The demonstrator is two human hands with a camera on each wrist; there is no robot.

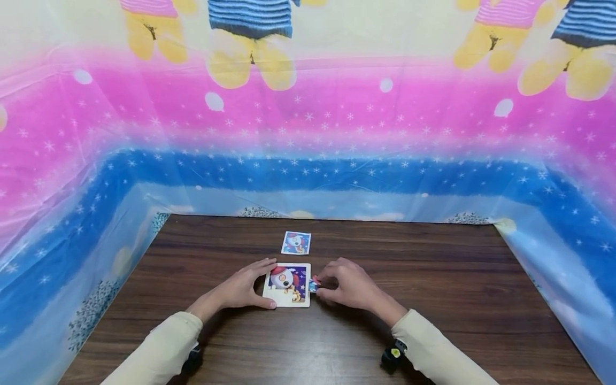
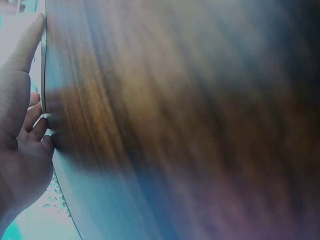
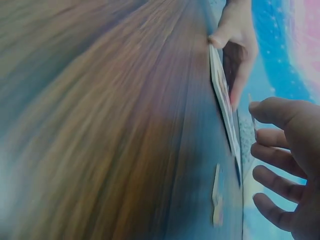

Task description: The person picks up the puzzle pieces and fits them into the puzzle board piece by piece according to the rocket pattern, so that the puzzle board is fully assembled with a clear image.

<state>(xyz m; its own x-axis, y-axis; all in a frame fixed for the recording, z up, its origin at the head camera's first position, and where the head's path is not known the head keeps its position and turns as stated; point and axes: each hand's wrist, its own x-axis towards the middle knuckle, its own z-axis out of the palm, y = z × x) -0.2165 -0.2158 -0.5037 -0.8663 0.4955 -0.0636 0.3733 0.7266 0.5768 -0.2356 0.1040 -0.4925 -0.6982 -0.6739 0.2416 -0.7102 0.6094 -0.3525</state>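
A square picture puzzle board (image 1: 285, 300) with a pale frame lies flat; its lower left shows a bare cream area. My left hand (image 1: 240, 286) grips its left side, thumb at the near corner and fingers along the far edge. At the board's right edge, my right hand (image 1: 348, 286) pinches a small puzzle piece (image 3: 252, 120) between thumb and forefinger, the other fingers spread apart. Below that hand in the right wrist view, a loose puzzle piece (image 3: 216, 195) lies on the table. The left wrist view shows mostly the left thumb and curled fingers.
Beyond the board lies a small square picture card (image 1: 295, 243) with a similar picture. The dark wooden table (image 1: 433, 267) meets a printed cloth (image 1: 337, 128) at its back and sides. Dark wrist cameras sit by both sleeves.
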